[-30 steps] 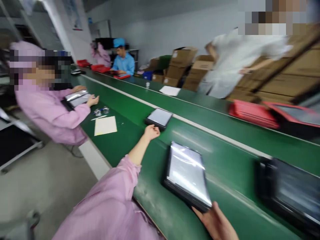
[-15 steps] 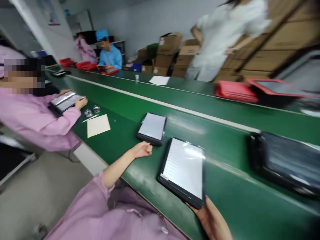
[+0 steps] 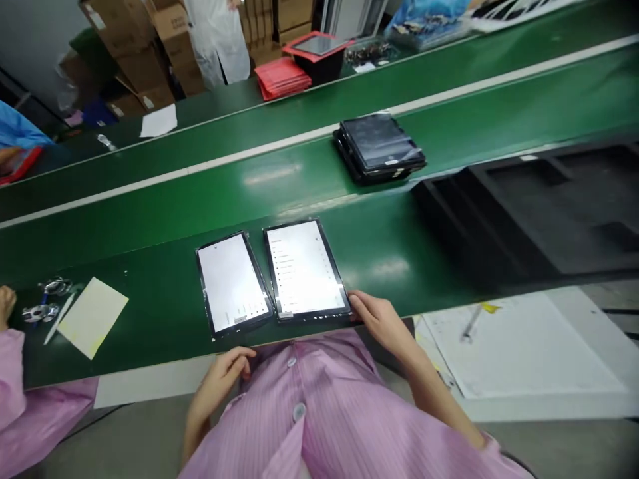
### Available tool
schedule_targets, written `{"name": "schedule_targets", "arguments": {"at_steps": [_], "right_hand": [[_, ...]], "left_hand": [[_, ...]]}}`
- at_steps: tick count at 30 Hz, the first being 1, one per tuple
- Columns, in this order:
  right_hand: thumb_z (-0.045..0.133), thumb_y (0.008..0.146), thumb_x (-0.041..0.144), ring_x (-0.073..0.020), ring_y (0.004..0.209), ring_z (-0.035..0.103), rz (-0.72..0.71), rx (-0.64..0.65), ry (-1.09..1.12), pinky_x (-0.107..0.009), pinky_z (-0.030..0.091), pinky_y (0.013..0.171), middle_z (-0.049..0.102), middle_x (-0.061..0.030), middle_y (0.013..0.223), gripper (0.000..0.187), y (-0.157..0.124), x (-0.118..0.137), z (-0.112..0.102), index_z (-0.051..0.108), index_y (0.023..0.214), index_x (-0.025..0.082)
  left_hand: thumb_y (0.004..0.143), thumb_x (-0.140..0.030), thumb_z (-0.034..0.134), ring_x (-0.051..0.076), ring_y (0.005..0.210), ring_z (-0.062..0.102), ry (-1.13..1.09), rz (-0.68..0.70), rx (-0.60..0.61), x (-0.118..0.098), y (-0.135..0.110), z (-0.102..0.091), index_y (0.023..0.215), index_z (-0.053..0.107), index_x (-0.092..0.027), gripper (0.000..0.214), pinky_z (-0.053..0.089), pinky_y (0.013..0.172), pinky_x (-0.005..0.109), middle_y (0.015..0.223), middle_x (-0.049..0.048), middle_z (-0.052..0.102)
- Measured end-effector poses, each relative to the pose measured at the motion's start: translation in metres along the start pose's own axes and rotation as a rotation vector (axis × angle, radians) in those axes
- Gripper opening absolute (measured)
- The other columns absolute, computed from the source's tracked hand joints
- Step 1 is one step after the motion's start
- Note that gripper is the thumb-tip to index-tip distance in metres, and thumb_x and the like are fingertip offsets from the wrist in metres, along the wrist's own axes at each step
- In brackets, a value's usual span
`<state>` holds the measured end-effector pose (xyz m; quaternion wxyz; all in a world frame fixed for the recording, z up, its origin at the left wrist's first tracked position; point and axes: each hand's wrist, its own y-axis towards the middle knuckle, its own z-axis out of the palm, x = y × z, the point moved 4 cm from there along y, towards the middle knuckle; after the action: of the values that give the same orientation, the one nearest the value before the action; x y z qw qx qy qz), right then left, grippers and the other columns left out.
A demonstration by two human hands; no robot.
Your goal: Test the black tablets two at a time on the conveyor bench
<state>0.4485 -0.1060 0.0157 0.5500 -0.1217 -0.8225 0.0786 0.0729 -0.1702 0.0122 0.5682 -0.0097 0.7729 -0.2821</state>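
Two lit tablets in clear film lie side by side at the near edge of the green bench. The right tablet (image 3: 307, 269) shows a list on a white screen. The left tablet (image 3: 233, 283) has a mostly blank white screen and is slightly tilted away from it. My right hand (image 3: 382, 322) grips the lower right corner of the right tablet, its fingertips partly hidden there. Below the left tablet, at the bench edge, my left hand (image 3: 224, 376) hangs loosely with bent fingers and holds nothing.
A stack of dark tablets (image 3: 382, 150) sits farther back, with a large black tray (image 3: 504, 219) at the right. Left are a yellowish paper (image 3: 94, 316), a white pen (image 3: 60, 318) and another person's hand (image 3: 6, 303). Red covers (image 3: 282, 78) lie across the bench.
The right tablet has gone from my right hand's raised hold down onto the bench beside the other. My left hand has drawn back to the bench edge. The view has swung right.
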Motion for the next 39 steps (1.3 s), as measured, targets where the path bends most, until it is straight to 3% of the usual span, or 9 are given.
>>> {"name": "schedule_targets", "arguments": {"at_steps": [4, 7, 10, 13, 16, 20, 24, 29, 39], "right_hand": [[0.039, 0.101, 0.043, -0.0291, 0.098, 0.066, -0.396, -0.291, -0.468, -0.043, 0.051, 0.086, 0.073, -0.0121, 0.102, 0.042, 0.005, 0.043, -0.015, 0.073, 0.11, 0.021], [0.045, 0.101, 0.043, -0.0316, 0.116, 0.058, -0.725, -0.108, -0.632, -0.048, 0.047, 0.096, 0.065, -0.0155, 0.123, 0.039, 0.015, 0.075, 0.022, 0.071, 0.122, 0.024], [0.057, 0.095, 0.051, -0.0388, 0.137, 0.039, -0.925, 0.138, -0.765, -0.063, 0.03, 0.11, 0.045, -0.0143, 0.151, 0.041, 0.019, 0.093, 0.07, 0.065, 0.131, 0.034], [0.06, 0.093, 0.053, -0.0409, 0.142, 0.031, -0.918, 0.211, -0.807, -0.071, 0.016, 0.112, 0.039, -0.0112, 0.156, 0.035, 0.023, 0.095, 0.087, 0.069, 0.124, 0.038], [0.056, 0.097, 0.048, -0.0392, 0.141, 0.032, -0.875, 0.121, -0.776, -0.07, 0.011, 0.114, 0.042, -0.0085, 0.154, 0.027, 0.028, 0.086, 0.067, 0.078, 0.105, 0.035], [0.047, 0.101, 0.043, -0.0347, 0.134, 0.041, -0.837, -0.106, -0.669, -0.064, 0.021, 0.114, 0.048, -0.0121, 0.144, 0.033, 0.028, 0.069, 0.022, 0.076, 0.107, 0.028], [0.042, 0.102, 0.038, -0.0304, 0.126, 0.047, -0.807, -0.202, -0.586, -0.058, 0.03, 0.113, 0.053, -0.0117, 0.136, 0.034, 0.02, 0.055, 0.005, 0.073, 0.111, 0.026], [0.043, 0.102, 0.038, -0.0295, 0.125, 0.047, -0.799, -0.143, -0.646, -0.057, 0.029, 0.113, 0.054, -0.0126, 0.133, 0.034, 0.014, 0.053, 0.025, 0.071, 0.115, 0.026], [0.054, 0.096, 0.052, -0.0384, 0.14, 0.029, -0.727, -0.029, -0.885, -0.068, 0.014, 0.114, 0.033, -0.0119, 0.157, 0.049, 0.018, 0.062, 0.061, 0.054, 0.142, 0.037]], "left_hand": [[0.094, -0.033, 0.064, 0.018, 0.078, 0.065, 0.641, 0.455, -0.435, -0.036, -0.007, -0.026, 0.096, 0.071, -0.023, 0.012, 0.043, 0.078, 0.033, 0.084, 0.0018, 0.073], [0.089, -0.022, 0.073, 0.019, 0.081, 0.066, 0.99, 0.758, -0.661, -0.057, 0.0, -0.018, 0.098, 0.071, -0.024, 0.01, 0.039, 0.087, 0.037, 0.088, 0.0, 0.077], [0.089, -0.017, 0.072, 0.019, 0.081, 0.066, 1.127, 0.85, -0.688, -0.062, 0.012, -0.007, 0.099, 0.071, -0.024, 0.012, 0.035, 0.089, 0.04, 0.089, -0.002, 0.079], [0.093, -0.018, 0.067, 0.019, 0.084, 0.067, 1.127, 0.809, -0.666, -0.061, 0.018, -0.004, 0.099, 0.072, -0.026, 0.011, 0.032, 0.095, 0.044, 0.091, -0.0028, 0.079], [0.096, -0.027, 0.063, 0.023, 0.095, 0.067, 1.125, 0.669, -0.668, -0.056, 0.023, -0.007, 0.109, 0.071, -0.03, 0.015, 0.022, 0.106, 0.051, 0.098, -0.001, 0.079], [0.095, -0.05, 0.059, 0.037, 0.129, 0.051, 1.145, 0.452, -0.771, -0.05, 0.028, -0.014, 0.151, 0.043, -0.025, 0.063, 0.005, 0.111, 0.062, 0.135, 0.0129, 0.064], [0.088, -0.065, 0.059, 0.042, 0.14, 0.037, 1.128, 0.418, -0.864, -0.048, 0.029, -0.019, 0.16, 0.018, -0.018, 0.095, 0.0, 0.112, 0.064, 0.151, 0.021, 0.046], [0.086, -0.07, 0.057, 0.041, 0.138, 0.04, 1.151, 0.454, -0.913, -0.047, 0.028, -0.02, 0.159, 0.021, -0.017, 0.097, -0.001, 0.113, 0.062, 0.15, 0.0228, 0.048], [0.074, -0.075, 0.066, 0.041, 0.136, 0.041, 1.029, 0.382, -0.967, -0.043, 0.022, -0.033, 0.141, 0.036, -0.015, 0.095, 0.002, 0.112, 0.066, 0.142, 0.0249, 0.053]]}}
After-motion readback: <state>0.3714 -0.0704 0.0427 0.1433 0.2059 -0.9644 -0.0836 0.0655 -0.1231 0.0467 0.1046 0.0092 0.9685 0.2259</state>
